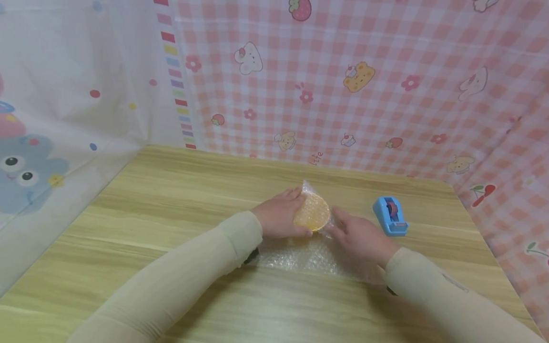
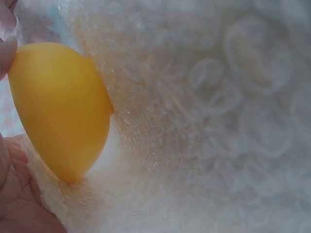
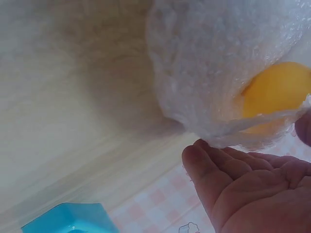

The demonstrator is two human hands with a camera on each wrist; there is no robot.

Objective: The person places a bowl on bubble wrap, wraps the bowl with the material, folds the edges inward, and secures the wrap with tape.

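A round yellow bowl is held tilted, its circular rim toward me in the head view, with clear bubble wrap over its face. In the left wrist view its smooth rounded side shows bare beside the wrap. My left hand grips it from the left, thumb low at the rim. On the right side, my right hand holds the edge of the bubble wrap, fingers fairly straight beneath it and thumb against it. More bubble wrap lies spread on the table below both hands.
A blue tape dispenser with a reddish roll stands on the wood-grain table, right of my right hand. Behind the table hangs a pink checked cloth; a white printed sheet covers the left side.
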